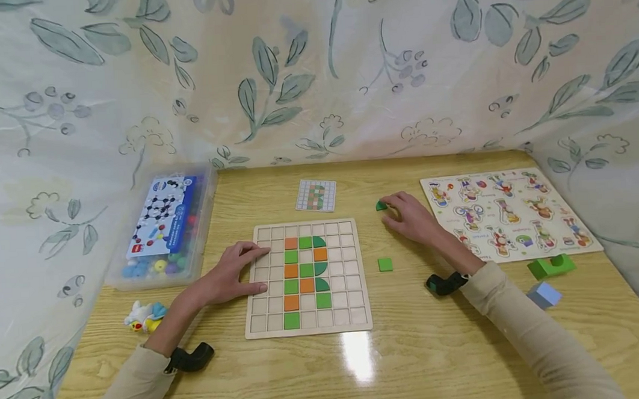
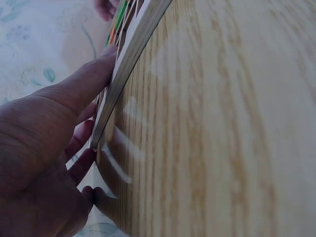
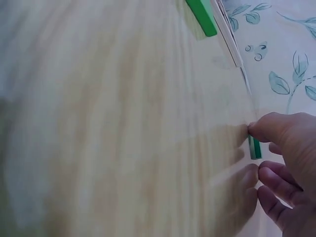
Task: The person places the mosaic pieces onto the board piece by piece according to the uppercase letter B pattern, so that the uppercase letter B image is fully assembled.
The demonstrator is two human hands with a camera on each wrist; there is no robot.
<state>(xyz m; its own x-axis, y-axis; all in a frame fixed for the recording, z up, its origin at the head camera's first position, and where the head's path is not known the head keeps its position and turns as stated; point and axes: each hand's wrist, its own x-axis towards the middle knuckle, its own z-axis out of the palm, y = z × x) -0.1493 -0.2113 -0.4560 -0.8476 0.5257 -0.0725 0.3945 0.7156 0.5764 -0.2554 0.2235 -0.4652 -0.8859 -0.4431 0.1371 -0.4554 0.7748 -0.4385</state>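
Observation:
My left hand rests on the left edge of a wooden grid board, its thumb and fingers spread over the rim. Orange and green square tiles fill part of the grid, with dark green quarter-round tiles along their right side. Beyond the board's right side, my right hand pinches a dark green tile between thumb and finger, low over the table. In the right wrist view, that green tile shows edge-on at the thumb tip. A single green square tile lies right of the board.
A small pattern card lies behind the board. At the left are a clear plastic box and a small toy figure. A picture puzzle board, a green block and a blue block are at the right.

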